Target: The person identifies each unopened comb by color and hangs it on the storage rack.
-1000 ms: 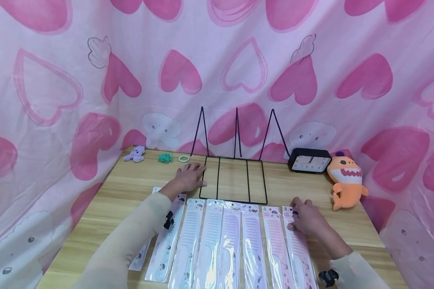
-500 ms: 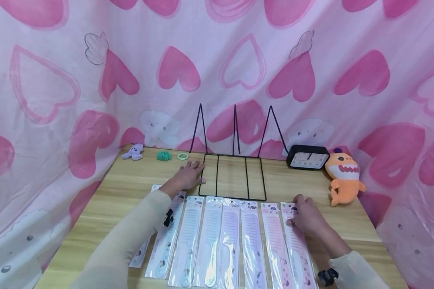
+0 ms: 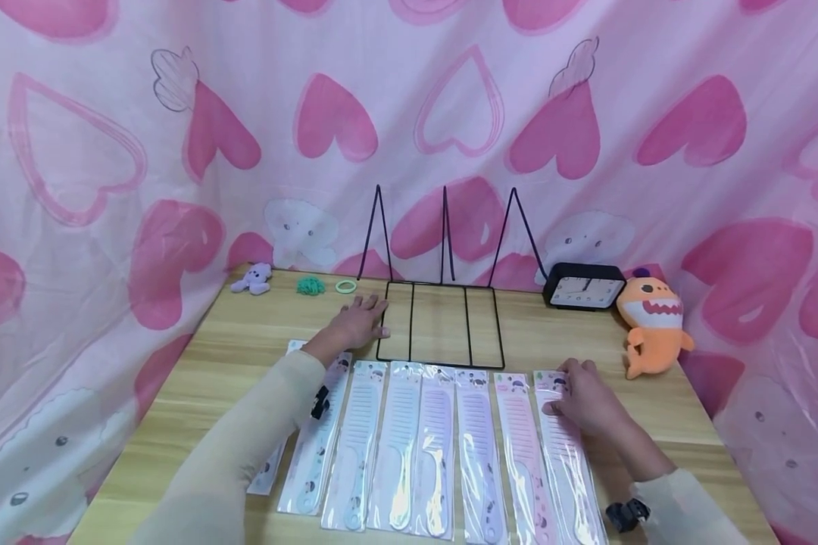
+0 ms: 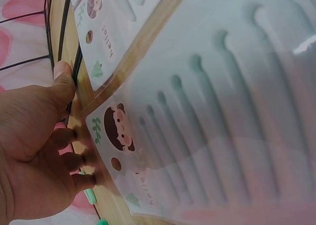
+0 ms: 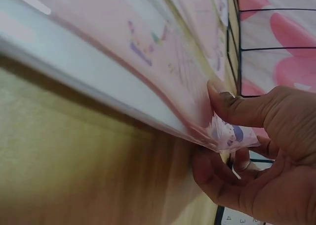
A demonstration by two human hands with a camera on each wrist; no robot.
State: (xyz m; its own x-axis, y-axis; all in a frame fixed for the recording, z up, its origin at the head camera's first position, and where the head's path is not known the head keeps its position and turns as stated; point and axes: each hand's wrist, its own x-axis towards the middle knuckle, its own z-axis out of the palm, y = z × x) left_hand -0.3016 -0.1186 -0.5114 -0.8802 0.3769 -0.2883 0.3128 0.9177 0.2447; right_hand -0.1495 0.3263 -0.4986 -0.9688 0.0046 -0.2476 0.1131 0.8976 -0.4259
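In the left wrist view, "hello!" stands in small lowercase letters on the upper pack (image 4: 116, 29), reading sideways. The nearer pack (image 4: 212, 116) bears a similar sideways word; "ello" can be made out, its ends too faint to be sure of. In the head view the clock (image 3: 585, 289) shows 8, 7, 6, 5 and 4 along the bottom of its face; its other numerals are too small to read surely. The right wrist view catches a 4 and a 3 on it, sideways. Print on the pink pack (image 3: 526, 462) is too small to read.
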